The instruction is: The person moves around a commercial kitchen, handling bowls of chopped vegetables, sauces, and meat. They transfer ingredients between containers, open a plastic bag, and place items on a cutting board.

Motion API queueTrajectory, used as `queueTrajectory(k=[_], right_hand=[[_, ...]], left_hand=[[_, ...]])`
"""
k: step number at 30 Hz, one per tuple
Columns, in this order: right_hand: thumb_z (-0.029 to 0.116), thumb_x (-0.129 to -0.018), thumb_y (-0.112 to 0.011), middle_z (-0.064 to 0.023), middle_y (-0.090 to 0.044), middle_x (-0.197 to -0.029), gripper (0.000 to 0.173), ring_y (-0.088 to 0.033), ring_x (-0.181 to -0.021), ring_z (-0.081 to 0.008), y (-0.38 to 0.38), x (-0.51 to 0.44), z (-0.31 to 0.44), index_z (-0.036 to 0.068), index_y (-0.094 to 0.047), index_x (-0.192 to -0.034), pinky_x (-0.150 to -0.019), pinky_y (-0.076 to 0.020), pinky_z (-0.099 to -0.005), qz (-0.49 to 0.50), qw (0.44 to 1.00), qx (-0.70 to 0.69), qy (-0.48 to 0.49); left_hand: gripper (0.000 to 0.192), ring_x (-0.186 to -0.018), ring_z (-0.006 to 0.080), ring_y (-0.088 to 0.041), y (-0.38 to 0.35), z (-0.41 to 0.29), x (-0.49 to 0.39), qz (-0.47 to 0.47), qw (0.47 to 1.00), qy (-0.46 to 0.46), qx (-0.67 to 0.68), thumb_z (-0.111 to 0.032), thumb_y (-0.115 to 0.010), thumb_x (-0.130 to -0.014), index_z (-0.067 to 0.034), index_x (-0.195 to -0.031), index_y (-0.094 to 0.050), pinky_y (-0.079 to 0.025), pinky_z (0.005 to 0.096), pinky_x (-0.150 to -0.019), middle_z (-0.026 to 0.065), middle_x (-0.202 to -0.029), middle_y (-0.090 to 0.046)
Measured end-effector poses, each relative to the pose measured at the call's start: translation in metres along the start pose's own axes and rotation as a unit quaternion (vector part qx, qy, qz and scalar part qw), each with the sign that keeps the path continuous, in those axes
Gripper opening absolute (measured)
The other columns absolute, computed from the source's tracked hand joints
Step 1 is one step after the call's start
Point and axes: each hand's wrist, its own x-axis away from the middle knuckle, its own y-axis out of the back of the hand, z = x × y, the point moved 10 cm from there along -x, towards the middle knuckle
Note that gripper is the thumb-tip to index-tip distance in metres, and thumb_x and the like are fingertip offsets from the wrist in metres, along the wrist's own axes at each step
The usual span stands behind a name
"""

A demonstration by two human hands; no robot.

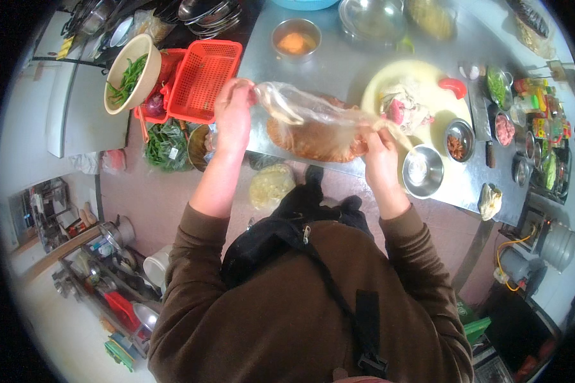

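Observation:
My left hand [235,110] grips one end of a clear plastic bag [311,107] above the front of the metal table. The fingers of my right hand [382,152] pinch the other side of it, so the film stretches between both hands. Behind and below the film lies a brownish-orange mass [311,143], seen partly through plastic; what it is I cannot tell. Just right of my right hand stands a steel bowl [422,171]. Beyond it is a round pale cutting board [373,79] with a crumpled cloth-like heap [405,107] and a piece of red pepper [453,88].
Left of the table are a red plastic basket [203,79] and a beige colander [133,74] of green peppers. A cleaver [481,115] lies at the right, near a bowl of raw meat [504,128]. A steel bowl [296,38] holds something orange. A filled bag [271,185] is below the table edge.

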Motion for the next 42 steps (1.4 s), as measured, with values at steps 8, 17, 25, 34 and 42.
queueTrajectory(k=[8,17,25,34,42], right_hand=[[0.025,-0.106,-0.052,-0.0083,-0.066,-0.112,0.027,-0.062,-0.101,-0.0176,0.017,0.034,0.018,0.002,-0.064,-0.113,-0.088,-0.0519,-0.0354,-0.001,0.998,-0.065,0.015],[0.025,-0.11,-0.046,-0.0083,-0.066,-0.111,0.03,-0.063,-0.097,-0.0167,0.051,0.045,0.02,0.001,-0.063,-0.118,-0.088,-0.0526,-0.0332,-0.04,0.988,-0.151,0.011],[0.019,-0.108,-0.047,-0.0008,-0.062,-0.097,0.026,-0.048,-0.07,-0.0068,0.036,0.047,0.027,0.003,-0.066,-0.116,-0.064,-0.0414,-0.0222,-0.018,0.985,-0.17,0.02],[0.012,-0.107,-0.045,-0.0026,-0.068,-0.103,0.027,-0.039,-0.058,-0.0014,0.03,0.07,0.056,0.002,-0.066,-0.122,-0.052,-0.0332,-0.0177,0.047,0.998,-0.039,0.031],[0.015,-0.109,-0.045,-0.004,-0.069,-0.117,0.03,-0.035,-0.059,-0.0015,0.058,0.067,0.069,0.002,-0.06,-0.131,-0.052,-0.0296,-0.0182,-0.043,0.995,-0.025,0.084]], left_hand=[[0.024,-0.101,0.0294,-0.064,-0.14,-0.062,0.122,0.33,0.809,-0.337,-0.35,-0.014,-0.066,-0.089,-0.005,-0.112,-0.066,-0.053,0.0417,-0.091,0.0129,-0.114,-0.065],[0.018,-0.098,0.0323,-0.065,-0.152,-0.031,0.16,0.34,0.723,-0.42,-0.43,-0.008,-0.071,-0.084,-0.005,-0.102,-0.072,-0.054,0.0434,-0.087,0.0126,-0.105,-0.068],[0.017,-0.09,0.0334,-0.067,-0.168,-0.065,0.17,0.395,0.75,-0.369,-0.382,-0.005,-0.069,-0.086,-0.004,-0.103,-0.07,-0.055,0.0422,-0.079,0.014,-0.099,-0.068],[0.056,-0.132,0.0371,-0.051,-0.168,0.002,0.098,0.344,0.703,-0.29,-0.55,-0.011,-0.07,-0.084,-0.008,-0.138,-0.055,-0.042,0.0526,-0.108,0.0207,-0.141,-0.052],[0.033,-0.124,0.0332,-0.056,-0.163,-0.048,0.099,0.339,0.549,-0.371,-0.668,-0.01,-0.067,-0.082,-0.005,-0.114,-0.064,-0.039,0.0545,-0.11,0.0166,-0.124,-0.06]])
